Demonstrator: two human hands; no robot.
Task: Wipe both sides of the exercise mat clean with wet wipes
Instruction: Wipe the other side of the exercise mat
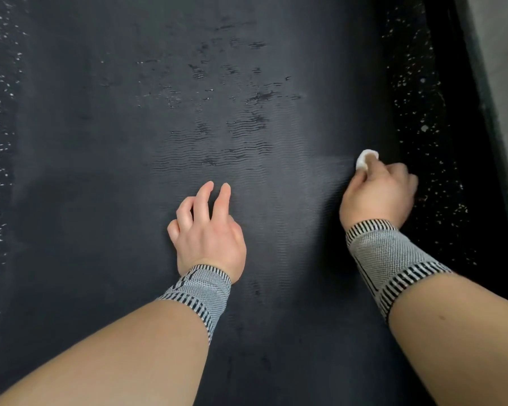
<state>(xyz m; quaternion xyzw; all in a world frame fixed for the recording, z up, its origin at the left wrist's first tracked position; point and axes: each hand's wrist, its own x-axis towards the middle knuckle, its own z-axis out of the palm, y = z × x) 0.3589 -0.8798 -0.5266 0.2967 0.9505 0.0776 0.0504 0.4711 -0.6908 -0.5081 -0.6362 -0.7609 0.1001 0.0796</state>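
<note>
A dark charcoal, finely ribbed rubber exercise mat (129, 200) lies flat on the floor and fills most of the head view, running from 6 o'clock to 12 o'clock. Glossy wet streaks (241, 95) mark its texture just above centre, toward 12 o'clock. Black rubber flooring flecked with white (417, 98) shows along both long edges of the mat, at 9 o'clock and at 3 o'clock. A grey strip of wall or ledge (502, 68) runs along the far edge at 2 o'clock.

The person's left hand (208, 232) rests on the mat just below centre, its fingers (203, 194) spread and loosely bent, the tips touching the mat and holding nothing. The right hand (379, 191), at 3 o'clock, sits at the mat's right edge with its fingers curled around a small, balled-up white wet wipe (365, 161), which pokes out past the knuckles and presses against the mat. Both wrists wear grey knitted wrist bands with black and white striped edges (206, 288); the forearms below them are bare, entering from 7 o'clock and 4 o'clock.
</note>
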